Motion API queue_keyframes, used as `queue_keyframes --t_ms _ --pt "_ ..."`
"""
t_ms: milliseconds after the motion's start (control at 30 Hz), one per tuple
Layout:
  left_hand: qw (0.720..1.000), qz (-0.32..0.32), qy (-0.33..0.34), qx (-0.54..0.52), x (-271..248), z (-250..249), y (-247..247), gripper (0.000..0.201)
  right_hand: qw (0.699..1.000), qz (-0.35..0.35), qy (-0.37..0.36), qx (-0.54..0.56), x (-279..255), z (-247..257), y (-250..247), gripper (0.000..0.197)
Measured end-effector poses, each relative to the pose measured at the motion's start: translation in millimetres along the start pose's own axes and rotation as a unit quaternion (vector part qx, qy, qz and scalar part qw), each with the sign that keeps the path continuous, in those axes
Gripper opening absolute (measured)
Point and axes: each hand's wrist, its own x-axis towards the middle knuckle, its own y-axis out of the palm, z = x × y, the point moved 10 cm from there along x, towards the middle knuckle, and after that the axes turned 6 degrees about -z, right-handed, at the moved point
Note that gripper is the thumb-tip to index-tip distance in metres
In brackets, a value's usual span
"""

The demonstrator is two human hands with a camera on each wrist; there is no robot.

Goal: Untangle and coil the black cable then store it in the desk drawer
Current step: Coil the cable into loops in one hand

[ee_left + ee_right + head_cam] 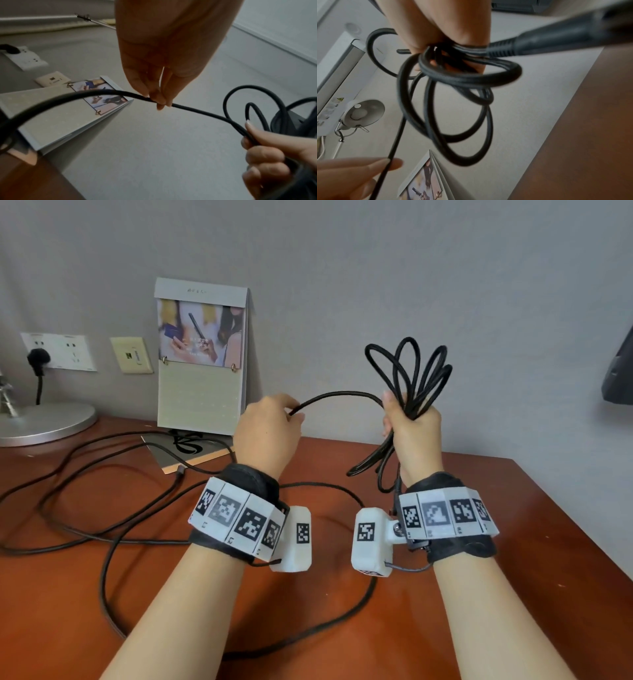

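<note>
The black cable [407, 378] is round, matte and slightly textured, and part of it is already gathered into several uneven loops that fan above the right hand [412, 433], with more loop ends hanging below that fist. The right hand has its fingers and thumb curled round the bundle, gripping it in the air above the table [479, 559]. From the bundle one strand arcs left to the left hand [269, 433], which pinches it between thumb and fingertips [160, 100], also raised above the table. Past the left hand the cable drops to the table and sprawls there in wide, crossing curves to the left of the bundle and under both forearms. In the right wrist view a thick moulded plug end [547, 39] juts out beside the gripped loops, blurred and cut off by the frame edge, so its type cannot be told. The loops there are also smeared, and how many there are is hard to count.

Left of the bundle a desk calendar [202, 357] stands upright against the wall, with a flat card [191, 451] lying at its foot. Further left sit a round lamp base [44, 422], cut by the frame edge, and wall sockets [58, 350] with a black plug [38, 358] in one. A dark object [620, 374] right of the bundle is mostly out of frame and cannot be identified
</note>
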Motion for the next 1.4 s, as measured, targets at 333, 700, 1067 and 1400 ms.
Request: queue_keyframes --t_ms 333,700,1067,1400 --pt "0.987 -0.118 -0.006 -0.111 -2 -8 -27 0.02 0.994 0.097 0.0 -0.041 -5 -4 22 0.041" --pt "0.915 -0.025 -0.104 -0.388 -18 -29 3 0.024 0.977 0.19 0.042 -0.087 -24 -16 50 0.027" --pt "0.834 0.13 -0.167 -0.509 -27 -41 26 0.037 0.969 0.237 0.065 -0.008 -36 -7 59 0.011" --pt "0.837 0.156 -0.151 -0.502 -33 -50 32 0.032 0.968 0.231 0.1 0.01 -42 -11 64 0.019"
